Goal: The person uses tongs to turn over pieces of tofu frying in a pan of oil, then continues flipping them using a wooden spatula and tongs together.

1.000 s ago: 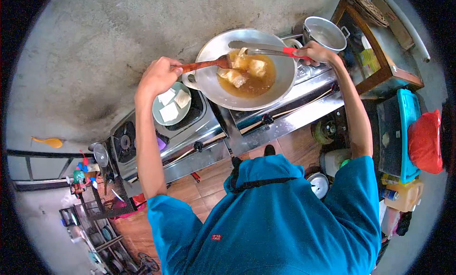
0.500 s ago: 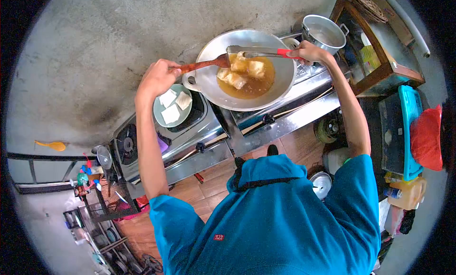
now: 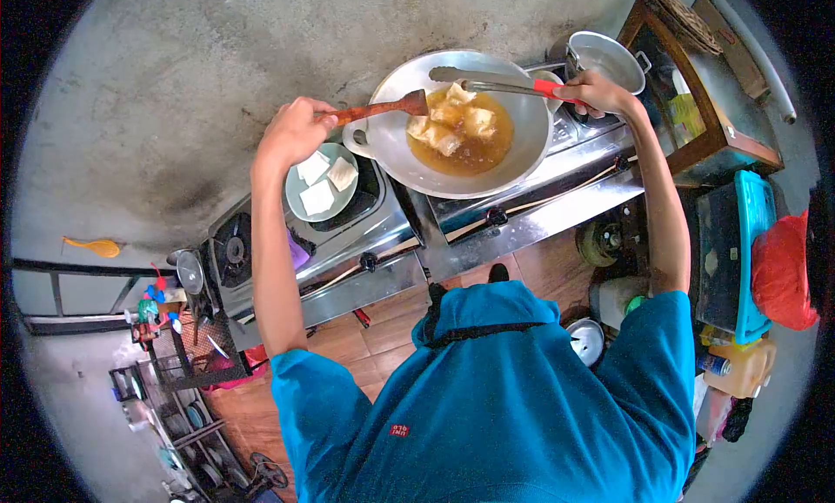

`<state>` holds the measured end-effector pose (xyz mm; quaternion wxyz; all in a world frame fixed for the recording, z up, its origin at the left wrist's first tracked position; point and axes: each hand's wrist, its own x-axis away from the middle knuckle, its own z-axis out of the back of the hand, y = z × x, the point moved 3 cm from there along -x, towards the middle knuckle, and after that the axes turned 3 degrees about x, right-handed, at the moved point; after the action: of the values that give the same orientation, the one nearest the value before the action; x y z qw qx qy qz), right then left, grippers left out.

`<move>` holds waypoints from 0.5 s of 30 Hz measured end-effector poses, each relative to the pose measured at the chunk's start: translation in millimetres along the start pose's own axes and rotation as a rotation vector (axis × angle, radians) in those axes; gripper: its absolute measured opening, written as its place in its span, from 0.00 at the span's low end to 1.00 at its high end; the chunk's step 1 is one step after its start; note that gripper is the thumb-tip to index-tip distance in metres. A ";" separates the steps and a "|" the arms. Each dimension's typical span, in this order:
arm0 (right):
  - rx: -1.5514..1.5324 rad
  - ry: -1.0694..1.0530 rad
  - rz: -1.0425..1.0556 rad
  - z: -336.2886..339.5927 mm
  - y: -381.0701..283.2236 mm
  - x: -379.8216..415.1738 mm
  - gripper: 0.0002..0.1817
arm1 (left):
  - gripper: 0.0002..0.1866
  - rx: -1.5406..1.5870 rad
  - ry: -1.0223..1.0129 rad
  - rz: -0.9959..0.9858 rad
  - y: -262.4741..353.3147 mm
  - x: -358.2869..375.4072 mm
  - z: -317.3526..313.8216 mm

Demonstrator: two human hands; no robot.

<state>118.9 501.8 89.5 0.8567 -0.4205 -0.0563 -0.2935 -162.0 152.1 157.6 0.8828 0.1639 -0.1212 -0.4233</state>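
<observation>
My left hand [image 3: 298, 131] is closed round the handle of a wooden spatula [image 3: 374, 111], whose flat end reaches over the left side of a large wok [image 3: 396, 168]. In my right hand [image 3: 596, 94] is a pair of metal tongs [image 3: 487, 81] with red grips, stretched across the far side of the wok. Several pale golden tofu pieces [image 3: 480, 122] sit together in the brown oil [image 3: 470, 159]. Under my left forearm, a light green plate [image 3: 323, 214] carries several white slabs [image 3: 317, 198].
A silver pot [image 3: 609, 64] stands right of the wok, beside a wood-framed glass cabinet [image 3: 696, 151]. The stove [image 3: 400, 233] runs beneath wok and plate, with another burner [image 3: 233, 249] at left. A concrete wall [image 3: 217, 77] rises behind.
The tongs have lifted away from the tofu toward the far right of the wok, with my right hand moving right. The spatula has shifted slightly right and up.
</observation>
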 end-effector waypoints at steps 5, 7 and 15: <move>0.056 -0.022 0.012 -9.1 -0.3 13.2 0.25 | 0.16 0.010 0.032 -0.051 -3.1 -0.4 1.8; 0.091 -0.021 0.007 -15.4 -9.1 27.7 0.25 | 0.16 0.009 0.020 -0.043 -8.8 -2.0 1.7; 0.191 -0.055 -0.128 -32.3 -21.2 73.0 0.27 | 0.15 0.018 0.042 -0.021 -22.8 8.3 10.3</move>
<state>162.4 434.2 108.4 0.8704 -0.3404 -0.1343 -0.3294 -176.7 130.2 158.7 0.8792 0.1816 -0.1049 -0.4279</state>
